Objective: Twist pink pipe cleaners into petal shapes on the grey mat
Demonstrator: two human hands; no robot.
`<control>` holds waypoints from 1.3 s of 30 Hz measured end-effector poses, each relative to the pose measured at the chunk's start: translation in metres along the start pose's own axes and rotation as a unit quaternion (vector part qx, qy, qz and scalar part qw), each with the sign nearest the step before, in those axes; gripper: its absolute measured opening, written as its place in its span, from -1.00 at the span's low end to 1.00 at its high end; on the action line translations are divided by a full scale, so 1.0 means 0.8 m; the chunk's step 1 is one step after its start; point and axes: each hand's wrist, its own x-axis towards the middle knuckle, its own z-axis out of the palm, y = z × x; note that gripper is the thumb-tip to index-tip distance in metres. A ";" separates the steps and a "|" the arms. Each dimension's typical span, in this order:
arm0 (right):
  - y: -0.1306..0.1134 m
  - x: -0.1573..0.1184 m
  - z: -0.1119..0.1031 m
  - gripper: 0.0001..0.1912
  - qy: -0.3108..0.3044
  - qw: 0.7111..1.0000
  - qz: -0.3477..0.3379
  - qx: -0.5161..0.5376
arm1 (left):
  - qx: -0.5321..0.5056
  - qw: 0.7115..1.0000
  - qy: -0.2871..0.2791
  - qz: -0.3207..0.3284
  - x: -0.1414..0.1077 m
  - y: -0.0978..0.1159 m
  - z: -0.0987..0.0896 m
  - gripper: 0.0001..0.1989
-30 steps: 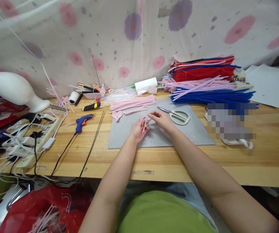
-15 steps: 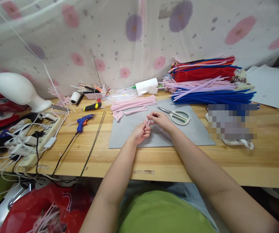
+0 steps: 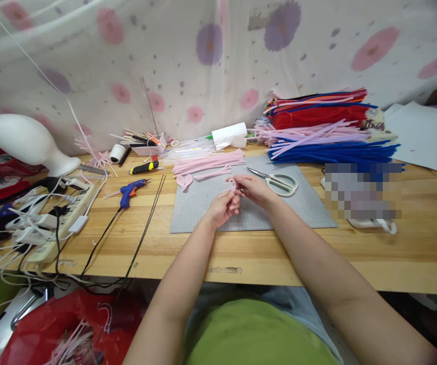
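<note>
Over the grey cutting mat, both hands meet at a small looped pink pipe cleaner. My left hand pinches its lower part from below. From the right, my right hand grips the same piece, its fingers closed near the loop's top. Fingers partly hide the piece. Behind the hands lie short pink pipe cleaners and a longer pink bundle. A finished-looking pink petal shape rests at the mat's left. White-handled scissors lie just right of my right hand.
A blue glue gun, two thin dark rods and a yellow-black cutter lie on the left. Further left are a cabled power strip and a white foam head. Blue pipe cleaners are stacked at back right.
The pink piece now shows a rounded loop between my fingers. My right hand has shifted slightly and both hands have come closer together. Things on the table stay in place.
</note>
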 end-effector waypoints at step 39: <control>0.028 0.009 -0.010 -0.71 -0.065 0.972 0.070 0.214 | -0.001 0.999 -0.040 -0.004 0.001 -0.003 0.002 -0.86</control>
